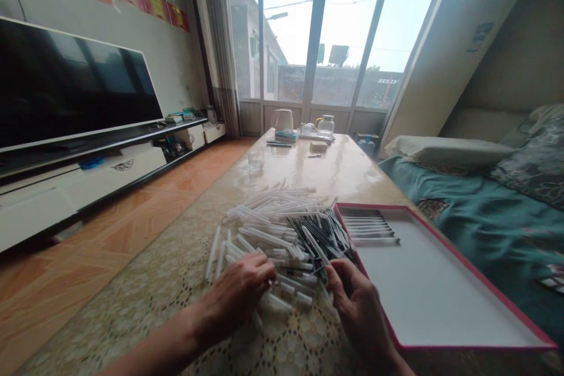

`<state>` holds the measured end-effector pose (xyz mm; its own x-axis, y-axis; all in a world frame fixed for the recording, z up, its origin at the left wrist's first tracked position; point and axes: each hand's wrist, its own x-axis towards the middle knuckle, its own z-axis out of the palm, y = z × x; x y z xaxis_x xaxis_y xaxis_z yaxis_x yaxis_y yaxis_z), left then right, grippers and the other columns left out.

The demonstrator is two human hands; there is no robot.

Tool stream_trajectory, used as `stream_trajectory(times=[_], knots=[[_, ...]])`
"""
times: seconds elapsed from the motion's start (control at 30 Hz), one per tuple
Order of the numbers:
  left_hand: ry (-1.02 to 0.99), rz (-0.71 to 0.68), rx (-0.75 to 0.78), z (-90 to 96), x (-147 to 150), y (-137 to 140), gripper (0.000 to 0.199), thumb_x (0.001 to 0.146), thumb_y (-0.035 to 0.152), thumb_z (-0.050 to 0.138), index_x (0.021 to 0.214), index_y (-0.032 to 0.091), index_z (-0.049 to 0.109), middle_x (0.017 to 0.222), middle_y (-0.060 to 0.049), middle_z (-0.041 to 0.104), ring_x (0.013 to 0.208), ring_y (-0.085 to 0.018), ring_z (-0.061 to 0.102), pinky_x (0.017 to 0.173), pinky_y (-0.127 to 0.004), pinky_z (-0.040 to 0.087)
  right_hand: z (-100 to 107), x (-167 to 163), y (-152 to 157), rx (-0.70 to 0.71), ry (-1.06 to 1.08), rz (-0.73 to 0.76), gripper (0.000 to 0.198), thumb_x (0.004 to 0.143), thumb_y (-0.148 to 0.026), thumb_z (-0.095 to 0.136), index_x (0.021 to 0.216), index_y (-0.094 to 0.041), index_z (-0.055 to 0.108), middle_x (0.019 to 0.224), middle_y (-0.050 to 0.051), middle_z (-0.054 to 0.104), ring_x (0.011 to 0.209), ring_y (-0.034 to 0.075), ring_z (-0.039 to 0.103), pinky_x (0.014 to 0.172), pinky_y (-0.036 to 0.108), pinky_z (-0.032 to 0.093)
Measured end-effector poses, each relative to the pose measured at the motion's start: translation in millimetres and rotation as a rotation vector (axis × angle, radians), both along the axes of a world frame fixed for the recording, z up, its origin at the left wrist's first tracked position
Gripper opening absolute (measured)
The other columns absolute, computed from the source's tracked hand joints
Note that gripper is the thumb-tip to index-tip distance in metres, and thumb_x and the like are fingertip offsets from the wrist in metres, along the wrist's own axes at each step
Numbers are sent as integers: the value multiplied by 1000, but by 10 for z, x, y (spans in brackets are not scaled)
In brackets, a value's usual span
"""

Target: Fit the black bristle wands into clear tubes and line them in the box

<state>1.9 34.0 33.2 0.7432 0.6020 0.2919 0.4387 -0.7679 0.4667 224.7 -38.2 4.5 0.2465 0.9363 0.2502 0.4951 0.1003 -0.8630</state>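
Note:
My left hand (244,282) is over the near edge of a pile of white, see-through plastic tubes (268,235). Its fingers are curled together, and what lies between them is hidden. My right hand (356,299) is closed in a pinch on a slim white tube (315,245) that points up and away to the left. Just beyond it, a bundle of thin dark rods (321,235), resembling pen refills, lies against the white tubes. To the right is a shallow white tray (445,294) with a pink rim; a row of slim assembled sticks (370,228) rests in its far left corner.
The long table (299,335) has a patterned cover. Toward its far end stand a drinking glass (255,160), a kettle (283,120), a glass pitcher (326,124) and a small box (318,145). A sofa (440,188) is on the right, a TV cabinet (127,170) on the left.

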Motion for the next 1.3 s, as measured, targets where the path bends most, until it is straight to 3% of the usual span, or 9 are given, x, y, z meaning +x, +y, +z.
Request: stream_trajectory(times=[0.2,0.5,0.63,0.83,0.9,0.97,1.1,1.2,1.3], knots=[[107,75,46,87,-238,-125,21,89,14,45,75,20,60,81,-3,63,76,-17,57,68,-27,45,-8,11,-1,-23,6,8,32,91,-48,44,78,-20,53,66,-2,55,62,15,52,56,23,39],[173,-129,239,-56,421,-280,13,87,12,51,83,19,61,84,-3,67,78,-18,57,72,-29,47,-55,37,16,18,-22,-5,30,91,-46,45,80,-20,55,66,-2,56,60,15,53,57,22,40],[261,-99,377,-226,578,-229,13,86,12,52,78,17,61,78,-4,66,72,-19,57,66,-30,47,-59,39,27,24,-28,-9,31,91,-47,44,79,-20,55,66,-1,57,61,15,54,57,22,41],[248,-31,338,-323,606,-205,13,85,8,51,81,16,60,79,-5,66,72,-19,58,69,-30,50,-47,34,24,28,-23,3,31,90,-47,44,79,-20,54,69,0,59,64,17,56,60,24,42],[170,-9,270,-260,574,-245,13,83,6,52,82,16,60,78,-4,66,73,-19,58,72,-31,49,-39,26,25,24,-18,5,31,90,-47,44,77,-20,53,69,1,60,65,17,56,60,24,42],[-54,94,65,-160,515,-282,14,81,5,53,85,16,60,79,-4,65,76,-19,58,76,-34,48,-31,17,25,17,-21,6,32,91,-47,43,75,-20,52,68,1,59,63,16,56,58,23,42],[-611,340,-590,34,340,-271,24,82,21,59,106,18,62,77,-2,64,70,-16,59,64,-27,48,-17,-3,7,33,-48,31,29,92,-43,43,82,-19,56,68,0,61,61,15,58,56,22,43],[-902,440,-907,62,213,-218,19,75,27,69,90,17,65,67,2,63,61,-12,59,60,-24,48,15,-26,-31,124,-119,53,23,91,-36,45,90,-18,60,75,2,66,66,15,62,60,20,47],[-1027,507,-1060,-24,135,-197,25,68,32,76,80,16,61,69,0,69,64,-13,64,64,-25,51,64,-55,-79,224,-244,79,18,88,-30,48,84,-18,60,67,0,63,56,13,59,53,20,45]])
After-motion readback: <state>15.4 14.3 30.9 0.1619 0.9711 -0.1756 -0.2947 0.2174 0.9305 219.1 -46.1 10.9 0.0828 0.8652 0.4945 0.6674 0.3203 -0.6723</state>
